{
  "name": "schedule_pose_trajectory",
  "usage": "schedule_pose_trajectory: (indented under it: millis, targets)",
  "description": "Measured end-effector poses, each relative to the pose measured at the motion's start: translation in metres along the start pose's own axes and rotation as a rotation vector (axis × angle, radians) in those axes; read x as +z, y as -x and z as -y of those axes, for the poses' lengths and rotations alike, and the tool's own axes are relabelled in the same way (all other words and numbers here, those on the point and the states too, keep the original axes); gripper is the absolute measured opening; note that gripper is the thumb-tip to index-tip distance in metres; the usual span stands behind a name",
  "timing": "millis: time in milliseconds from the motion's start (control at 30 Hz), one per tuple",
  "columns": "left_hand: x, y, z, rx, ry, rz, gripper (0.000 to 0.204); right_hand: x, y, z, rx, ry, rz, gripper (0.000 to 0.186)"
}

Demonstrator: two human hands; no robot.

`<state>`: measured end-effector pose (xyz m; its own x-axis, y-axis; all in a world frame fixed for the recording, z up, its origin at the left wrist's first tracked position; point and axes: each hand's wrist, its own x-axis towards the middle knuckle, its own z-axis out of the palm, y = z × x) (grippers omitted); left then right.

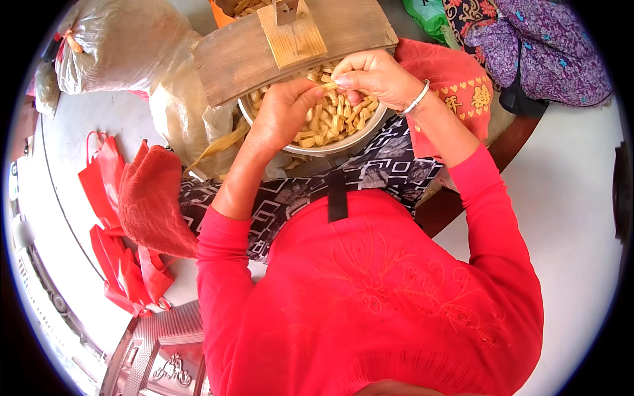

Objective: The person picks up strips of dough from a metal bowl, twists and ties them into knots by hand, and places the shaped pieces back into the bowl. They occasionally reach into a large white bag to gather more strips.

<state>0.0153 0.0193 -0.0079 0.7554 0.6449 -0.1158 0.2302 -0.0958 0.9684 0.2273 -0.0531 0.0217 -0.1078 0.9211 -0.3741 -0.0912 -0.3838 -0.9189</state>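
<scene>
My left hand (285,109) and my right hand (376,79) meet above a round metal basin (323,152). Pinched between the fingertips of both is a short, pale yellow strip (327,86); its exact kind I cannot make out. The basin holds many small yellow knotted pieces (337,122) that look like the same material. A longer yellow strip (221,146) slants down behind my left forearm, over a whitish plastic sack. My right wrist wears a pale bangle (417,98).
Across the basin's far side lies a wooden board (231,63) with a lighter block (294,43) and a metal fitting (286,12). Filled plastic bags (125,46) stand at left, above red bags (109,178). Red towels (155,198) flank my lap; purple patterned cloth (561,53) lies far right.
</scene>
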Motion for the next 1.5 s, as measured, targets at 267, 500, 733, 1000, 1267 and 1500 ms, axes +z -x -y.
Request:
schedule_pose_trajectory:
  millis: [267, 500, 733, 1000, 1267, 1500]
  targets:
    - [-0.049, -0.035, 0.002, -0.207, 0.15, -0.082, 0.024, 0.01, -0.044, 0.003, -0.173, 0.112, -0.329, 0.014]
    - [-0.058, -0.063, 0.015, -0.148, 0.24, -0.175, 0.011, 0.004, -0.074, -0.007, -0.342, 0.372, -0.462, 0.013]
    - [-0.044, -0.081, 0.034, 0.081, -0.456, -0.398, 0.015, 0.005, -0.079, -0.02, -0.528, 0.87, -0.587, 0.013]
    - [-0.013, -0.027, 0.021, -0.145, -0.077, -0.305, 0.017, 0.045, -0.03, -0.009, -0.768, 1.013, -0.684, 0.015]
    - [-0.015, 0.014, -0.027, -0.023, -0.364, -0.004, 0.031, 0.039, 0.002, -0.024, -0.435, 0.924, -0.497, 0.032]
    - [0.001, 0.026, -0.006, -0.039, 0.263, 0.025, 0.033, 0.098, 0.073, 0.001, -0.137, -0.239, 0.187, 0.021]
